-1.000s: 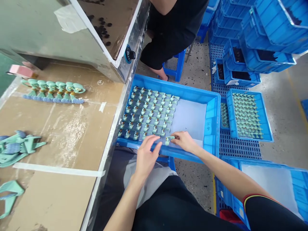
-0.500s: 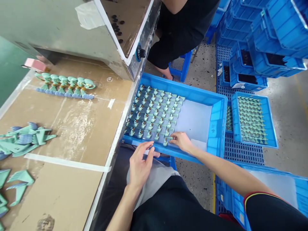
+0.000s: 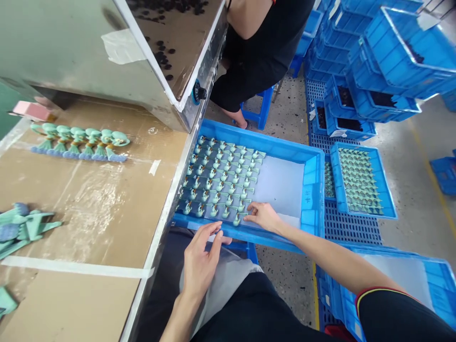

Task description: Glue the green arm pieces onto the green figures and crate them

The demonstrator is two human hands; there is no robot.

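Observation:
My right hand (image 3: 261, 216) is in a blue plastic tray (image 3: 256, 138), its fingertips pressed on the tail of a mint-green figurine (image 3: 237, 219) at the end of the front row. That hand seems to pinch the figurine. Several rows of matching figurines (image 3: 219, 183) stand closely packed in the tray's left half, beside a bare white sheet (image 3: 280, 185). My left hand (image 3: 201, 259) lies open, fingers spread, its fingertips at the tray's front rim and holding nothing.
A cardboard-covered table (image 3: 107, 223) to the left holds a row of green figurines (image 3: 78, 142) and a loose heap of green pieces (image 3: 24, 228). A seated co-worker (image 3: 260, 57) sits beyond a steel cabinet (image 3: 107, 57). Blue crates (image 3: 363, 180) stand on the right, some stacked.
My left hand has slid back from inside the tray to its front rim. My right hand stays at the end figurine. The whole view has shifted slightly as my head moves.

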